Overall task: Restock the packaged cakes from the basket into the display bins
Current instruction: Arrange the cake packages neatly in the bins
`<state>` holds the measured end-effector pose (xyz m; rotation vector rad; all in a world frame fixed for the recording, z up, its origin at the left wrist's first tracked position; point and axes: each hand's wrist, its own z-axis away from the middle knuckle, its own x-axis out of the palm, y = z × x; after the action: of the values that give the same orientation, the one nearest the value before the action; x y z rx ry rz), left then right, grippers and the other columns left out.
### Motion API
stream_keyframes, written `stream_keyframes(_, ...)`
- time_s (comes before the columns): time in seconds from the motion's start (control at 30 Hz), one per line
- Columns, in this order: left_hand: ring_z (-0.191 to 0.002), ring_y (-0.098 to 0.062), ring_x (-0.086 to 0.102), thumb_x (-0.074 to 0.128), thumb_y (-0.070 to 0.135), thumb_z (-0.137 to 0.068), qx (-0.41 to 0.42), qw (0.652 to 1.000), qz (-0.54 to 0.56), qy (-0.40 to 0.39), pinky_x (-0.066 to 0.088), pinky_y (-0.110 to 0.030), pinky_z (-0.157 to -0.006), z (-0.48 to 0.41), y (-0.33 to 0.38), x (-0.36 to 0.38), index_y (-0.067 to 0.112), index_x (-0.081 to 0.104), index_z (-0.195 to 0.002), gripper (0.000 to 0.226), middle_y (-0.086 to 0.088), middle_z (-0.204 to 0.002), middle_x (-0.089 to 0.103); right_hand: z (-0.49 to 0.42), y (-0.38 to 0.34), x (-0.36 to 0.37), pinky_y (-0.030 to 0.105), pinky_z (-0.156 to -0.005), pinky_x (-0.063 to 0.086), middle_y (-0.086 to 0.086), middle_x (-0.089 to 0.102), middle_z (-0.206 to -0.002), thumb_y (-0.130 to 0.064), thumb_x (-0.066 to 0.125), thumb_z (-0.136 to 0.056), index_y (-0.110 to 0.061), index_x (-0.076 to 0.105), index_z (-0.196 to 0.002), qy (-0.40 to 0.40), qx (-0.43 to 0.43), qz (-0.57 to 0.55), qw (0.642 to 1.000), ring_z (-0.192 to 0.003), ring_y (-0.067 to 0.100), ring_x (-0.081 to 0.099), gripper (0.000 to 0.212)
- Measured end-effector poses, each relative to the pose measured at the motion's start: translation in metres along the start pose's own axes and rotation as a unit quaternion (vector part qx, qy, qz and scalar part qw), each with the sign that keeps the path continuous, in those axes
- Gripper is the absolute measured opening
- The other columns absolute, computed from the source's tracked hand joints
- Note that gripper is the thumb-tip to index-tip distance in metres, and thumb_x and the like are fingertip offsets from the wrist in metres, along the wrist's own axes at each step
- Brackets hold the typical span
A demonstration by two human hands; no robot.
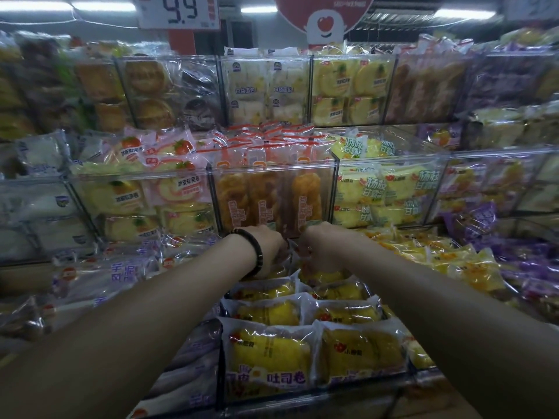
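Observation:
Both my arms reach forward into a clear display bin (223,370) packed with two rows of yellow packaged cakes (269,355). My left hand (267,247), with a dark bead bracelet on the wrist, is at the back of the left row, fingers pointing down onto a yellow cake pack (279,272). My right hand (320,247) is at the back of the right row, fingers curled down on another yellow cake pack (325,276). The fingertips are hidden among the packs. No basket is in view.
Right behind my hands stands a clear bin of orange twisted pastries (269,198). Bins of strawberry rolls (169,189), yellow-green packs (390,189) and purple packs (484,182) flank it. Loose purple-print packs (115,273) lie left, yellow ones (447,258) right. A 9.9 price sign (178,10) hangs above.

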<state>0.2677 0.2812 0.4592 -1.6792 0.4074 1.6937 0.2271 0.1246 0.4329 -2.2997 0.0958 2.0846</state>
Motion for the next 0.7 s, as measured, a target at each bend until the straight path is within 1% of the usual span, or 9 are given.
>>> stream_keyframes(0.07, -0.094, -0.024, 0.060, 0.064, 0.034, -0.099, 0.016, 1.000, 0.013, -0.014, 0.050, -0.031, -0.069, -0.001, 0.004, -0.001, 0.023, 0.063, -0.128, 0.031, -0.003, -0.120, 0.059, 0.001, 0.004, -0.005, 0.031, -0.068, 0.053, 0.000, 0.067, -0.103, -0.032, 0.076, -0.088, -0.024, 0.072, -0.111, -0.032, -0.015, -0.019, 0.999, -0.090, 0.022, 0.064, 0.025)
stream_keyframes(0.13, -0.099, -0.022, 0.061, 0.059, 0.046, -0.099, 0.024, 0.999, 0.045, -0.007, 0.054, -0.032, -0.075, -0.001, 0.004, -0.002, 0.024, 0.065, -0.127, 0.036, 0.000, -0.120, 0.060, 0.006, 0.010, -0.013, 0.030, -0.064, 0.047, -0.007, 0.063, -0.091, -0.043, 0.082, -0.082, -0.030, 0.068, -0.099, -0.071, -0.034, -0.025, 0.997, -0.090, 0.021, 0.062, 0.025)
stream_keyframes(0.2, -0.101, -0.022, 0.063, 0.058, 0.053, -0.097, 0.025, 0.998, 0.065, 0.005, 0.059, -0.034, -0.082, -0.002, 0.002, -0.001, 0.026, 0.068, -0.123, 0.038, 0.002, -0.118, 0.063, 0.010, 0.015, -0.020, 0.030, -0.066, 0.047, -0.014, 0.057, -0.084, -0.050, 0.084, -0.078, -0.037, 0.065, -0.102, -0.103, -0.048, -0.013, 0.993, -0.085, 0.018, 0.059, 0.033)
stream_keyframes(0.23, -0.099, -0.020, 0.063, 0.060, 0.051, -0.097, 0.031, 0.997, 0.070, 0.009, 0.059, -0.034, -0.081, -0.004, 0.002, -0.001, 0.026, 0.068, -0.121, 0.036, 0.002, -0.116, 0.064, 0.010, 0.017, -0.022, 0.032, -0.069, 0.049, -0.016, 0.055, -0.084, -0.054, 0.084, -0.076, -0.037, 0.067, -0.109, -0.118, -0.056, 0.002, 0.991, -0.083, 0.016, 0.058, 0.040)
stream_keyframes(0.3, -0.085, -0.013, 0.057, 0.066, 0.040, -0.096, 0.049, 0.995, 0.086, 0.022, 0.052, -0.026, -0.067, -0.008, 0.002, 0.003, 0.024, 0.069, -0.117, 0.026, 0.004, -0.105, 0.064, 0.008, 0.020, -0.023, 0.035, -0.075, 0.055, -0.017, 0.055, -0.086, -0.057, 0.084, -0.074, -0.037, 0.069, -0.116, -0.130, -0.062, 0.026, 0.989, -0.085, 0.016, 0.059, 0.049)
stream_keyframes(0.37, -0.075, -0.008, 0.051, 0.069, 0.031, -0.095, 0.058, 0.993, 0.103, 0.030, 0.042, -0.022, -0.058, -0.012, 0.003, 0.006, 0.028, 0.067, -0.113, 0.018, 0.005, -0.096, 0.062, 0.007, 0.022, -0.020, 0.036, -0.073, 0.055, -0.016, 0.054, -0.083, -0.052, 0.083, -0.077, -0.037, 0.068, -0.109, -0.118, -0.070, 0.037, 0.990, -0.084, 0.018, 0.059, 0.038)
stream_keyframes(0.47, -0.085, -0.016, 0.058, 0.067, 0.030, -0.096, 0.052, 0.993, 0.102, 0.019, 0.048, -0.028, -0.066, -0.016, 0.004, 0.009, 0.025, 0.069, -0.114, 0.019, 0.001, -0.105, 0.067, 0.009, 0.020, -0.016, 0.029, -0.061, 0.044, -0.015, 0.052, -0.080, -0.047, 0.081, -0.085, -0.029, 0.067, -0.118, -0.111, -0.084, 0.044, 0.989, -0.075, 0.013, 0.054, 0.040)
stream_keyframes(0.57, -0.085, -0.019, 0.060, 0.066, 0.030, -0.097, 0.039, 0.997, 0.072, 0.006, 0.050, -0.031, -0.067, -0.017, 0.005, 0.006, 0.023, 0.069, -0.106, 0.012, 0.000, -0.104, 0.067, 0.011, 0.017, -0.014, 0.028, -0.059, 0.046, -0.008, 0.058, -0.080, -0.045, 0.076, -0.089, -0.027, 0.064, -0.100, -0.099, -0.095, 0.067, 0.988, -0.074, 0.014, 0.056, 0.024)
stream_keyframes(0.7, -0.086, -0.020, 0.061, 0.066, 0.028, -0.098, 0.025, 0.999, 0.042, 0.000, 0.047, -0.028, -0.063, -0.020, 0.007, 0.002, 0.020, 0.072, -0.113, 0.018, -0.002, -0.104, 0.068, 0.010, 0.014, -0.010, 0.032, -0.070, 0.055, -0.003, 0.064, -0.092, -0.048, 0.082, -0.083, -0.019, 0.069, -0.117, -0.074, -0.072, 0.070, 0.992, -0.085, 0.021, 0.063, 0.046)
